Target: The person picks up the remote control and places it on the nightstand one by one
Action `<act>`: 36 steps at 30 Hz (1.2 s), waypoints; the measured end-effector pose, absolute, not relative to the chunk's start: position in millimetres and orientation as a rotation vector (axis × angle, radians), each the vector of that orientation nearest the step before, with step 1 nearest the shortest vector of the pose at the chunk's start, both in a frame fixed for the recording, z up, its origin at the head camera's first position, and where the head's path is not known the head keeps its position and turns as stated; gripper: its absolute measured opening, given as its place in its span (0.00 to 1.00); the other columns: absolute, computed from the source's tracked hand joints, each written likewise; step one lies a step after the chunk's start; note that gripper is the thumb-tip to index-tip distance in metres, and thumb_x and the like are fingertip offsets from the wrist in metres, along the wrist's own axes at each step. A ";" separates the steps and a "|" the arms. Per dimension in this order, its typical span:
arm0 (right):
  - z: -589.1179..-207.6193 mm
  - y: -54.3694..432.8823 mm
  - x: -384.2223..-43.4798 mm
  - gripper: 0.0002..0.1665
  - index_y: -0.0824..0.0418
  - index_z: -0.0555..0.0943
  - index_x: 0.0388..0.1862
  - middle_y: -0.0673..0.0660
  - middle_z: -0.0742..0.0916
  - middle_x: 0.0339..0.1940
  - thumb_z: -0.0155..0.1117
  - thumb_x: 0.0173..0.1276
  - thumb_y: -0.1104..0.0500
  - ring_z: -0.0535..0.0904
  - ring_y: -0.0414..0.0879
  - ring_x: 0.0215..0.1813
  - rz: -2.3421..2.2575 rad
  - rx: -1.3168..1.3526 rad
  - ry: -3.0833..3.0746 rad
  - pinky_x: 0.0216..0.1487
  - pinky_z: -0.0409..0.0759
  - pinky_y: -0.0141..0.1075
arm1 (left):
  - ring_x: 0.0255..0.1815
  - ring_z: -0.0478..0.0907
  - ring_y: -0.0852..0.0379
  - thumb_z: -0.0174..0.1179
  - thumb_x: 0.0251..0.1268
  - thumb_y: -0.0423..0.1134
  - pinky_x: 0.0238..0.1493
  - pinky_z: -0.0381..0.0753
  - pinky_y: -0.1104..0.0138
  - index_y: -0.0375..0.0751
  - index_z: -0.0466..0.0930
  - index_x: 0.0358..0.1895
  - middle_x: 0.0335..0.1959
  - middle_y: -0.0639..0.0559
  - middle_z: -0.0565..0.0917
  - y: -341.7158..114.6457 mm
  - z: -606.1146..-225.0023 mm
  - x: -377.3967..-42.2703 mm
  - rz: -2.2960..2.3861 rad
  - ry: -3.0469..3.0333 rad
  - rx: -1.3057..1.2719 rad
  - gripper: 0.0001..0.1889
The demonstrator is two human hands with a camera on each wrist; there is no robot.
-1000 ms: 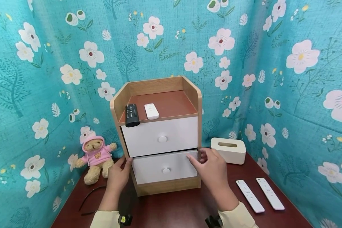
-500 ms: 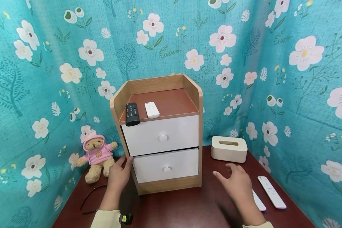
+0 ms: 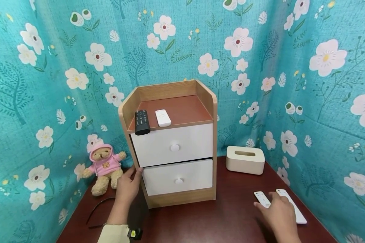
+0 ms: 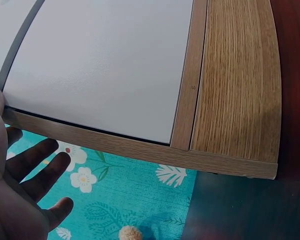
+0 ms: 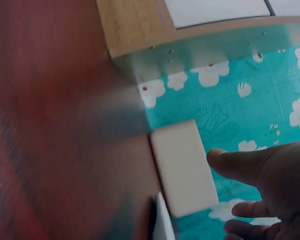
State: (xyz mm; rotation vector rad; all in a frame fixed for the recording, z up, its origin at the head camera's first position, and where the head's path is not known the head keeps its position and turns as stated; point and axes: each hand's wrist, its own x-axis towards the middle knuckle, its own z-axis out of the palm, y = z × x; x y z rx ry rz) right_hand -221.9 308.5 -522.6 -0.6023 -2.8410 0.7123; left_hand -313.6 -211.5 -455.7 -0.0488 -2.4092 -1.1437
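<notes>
Right hand (image 3: 278, 212): shifted right — wide over white remote (image 3: 262, 199).
Left hand (image 3: 128, 185): spread, on drawer cabinet's (image 3: 173, 157) left.
Grip: long sides best.

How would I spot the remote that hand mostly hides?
Right of the wood-framed, white-drawered cabinet, two slim white remotes lie on the dark-red table. Yours is nearer the cabinet: the right hand hides its near end, while its neighbour shows both ends.

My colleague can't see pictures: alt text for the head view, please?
A person's left hand touches a two-drawer cabinet; their right hand is near two white remotes. A teddy bear sits left, a tissue box right.
</notes>
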 end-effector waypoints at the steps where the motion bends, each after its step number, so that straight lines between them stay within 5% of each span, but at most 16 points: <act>1: -524.7 310.7 -220.1 0.59 0.86 0.72 0.67 0.85 0.80 0.58 0.84 0.60 0.38 0.74 0.79 0.64 0.695 -0.615 -2.845 0.72 0.69 0.73 | 0.73 0.78 0.27 0.57 0.85 0.60 0.74 0.75 0.34 0.33 0.77 0.76 0.71 0.29 0.80 -211.5 -455.8 -313.3 -1.145 -2.411 -0.049 0.35; 8: -538.7 320.8 -208.0 0.55 0.88 0.74 0.61 0.84 0.82 0.50 0.86 0.58 0.43 0.78 0.76 0.57 0.630 -0.658 -2.849 0.68 0.71 0.70 | 0.74 0.78 0.28 0.58 0.85 0.60 0.75 0.74 0.34 0.34 0.77 0.76 0.72 0.29 0.80 -210.9 -457.2 -312.2 -1.153 -2.419 -0.045 0.35; 36: -565.5 328.8 -198.2 0.47 0.83 0.75 0.62 0.81 0.84 0.46 0.85 0.60 0.49 0.84 0.76 0.53 0.699 -0.818 -2.894 0.54 0.83 0.66 | 0.72 0.79 0.28 0.58 0.84 0.61 0.74 0.75 0.34 0.36 0.79 0.76 0.70 0.29 0.82 -211.3 -457.7 -314.4 -1.146 -2.390 -0.052 0.34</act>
